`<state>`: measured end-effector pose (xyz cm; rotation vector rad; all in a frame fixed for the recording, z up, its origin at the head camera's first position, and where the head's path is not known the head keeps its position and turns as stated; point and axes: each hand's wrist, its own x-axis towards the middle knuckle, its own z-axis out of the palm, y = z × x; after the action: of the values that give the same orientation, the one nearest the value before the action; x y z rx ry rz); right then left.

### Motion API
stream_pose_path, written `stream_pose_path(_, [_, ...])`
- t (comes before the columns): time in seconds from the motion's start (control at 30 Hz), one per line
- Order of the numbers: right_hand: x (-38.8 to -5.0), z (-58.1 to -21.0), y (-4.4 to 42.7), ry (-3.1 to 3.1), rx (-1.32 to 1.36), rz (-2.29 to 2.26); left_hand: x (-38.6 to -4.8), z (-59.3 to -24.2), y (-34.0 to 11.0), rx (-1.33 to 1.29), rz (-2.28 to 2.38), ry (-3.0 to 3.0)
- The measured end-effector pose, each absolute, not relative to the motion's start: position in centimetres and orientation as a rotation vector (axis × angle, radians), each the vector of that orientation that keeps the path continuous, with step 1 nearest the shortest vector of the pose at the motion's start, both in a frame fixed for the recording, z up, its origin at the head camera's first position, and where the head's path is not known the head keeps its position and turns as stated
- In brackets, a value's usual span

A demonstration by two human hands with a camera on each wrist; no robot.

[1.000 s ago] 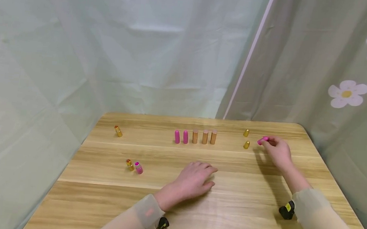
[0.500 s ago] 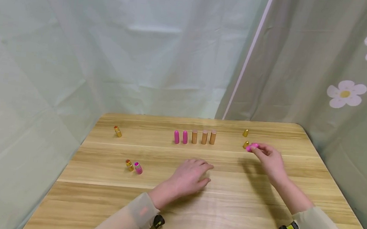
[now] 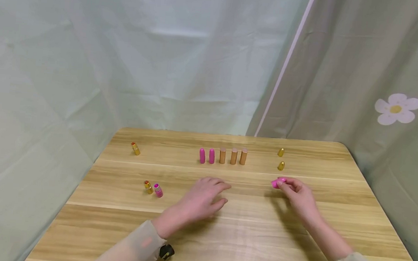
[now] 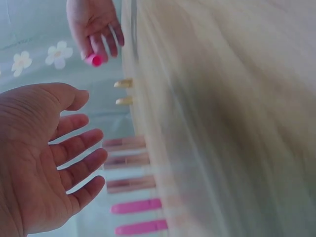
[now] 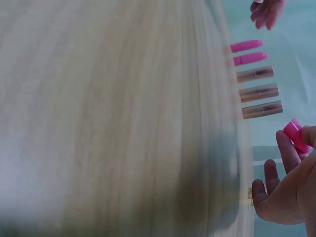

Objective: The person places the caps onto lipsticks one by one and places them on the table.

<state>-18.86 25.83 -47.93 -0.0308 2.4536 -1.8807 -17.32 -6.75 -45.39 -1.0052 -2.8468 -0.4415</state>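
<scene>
Two gold caps (image 3: 281, 166) stand beyond my right hand (image 3: 301, 201), which pinches a pink lipstick cap (image 3: 276, 183); my left hand (image 3: 202, 198) hovers, fingers relaxed.

Held cap (image 3: 276, 183) pink; small caps (image 3: 281, 166) gold; tabletop (image 3: 259, 242) wood-grained; curtain (image 3: 332, 83) white-flowered, seemingly grey-green.
</scene>
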Motion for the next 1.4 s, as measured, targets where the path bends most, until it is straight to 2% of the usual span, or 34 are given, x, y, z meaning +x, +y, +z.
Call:
stream_pose_path(0.5, [-18.2,-48.3,25.6,2.417,-0.003,-1.905,-16.9,-42.3,-17.1,-0.66,-0.418,-2.83])
stream_pose_path(0.77, [-18.0,-48.2,25.8,2.43,0.001,-1.881,-17.1,-41.8,-22.1,-0.631,-0.262,-2.926])
stream_pose_path(1.17, [-17.9,-48.6,25.4,2.403,-0.006,-1.899,-18.3,-42.8,-22.7,-0.903,0.021,-2.947])
stream_pose_path(1.4, [-17.9,-48.6,25.2,2.39,-0.019,-1.917,-18.7,-43.0,-22.5,-0.941,0.069,-2.915])
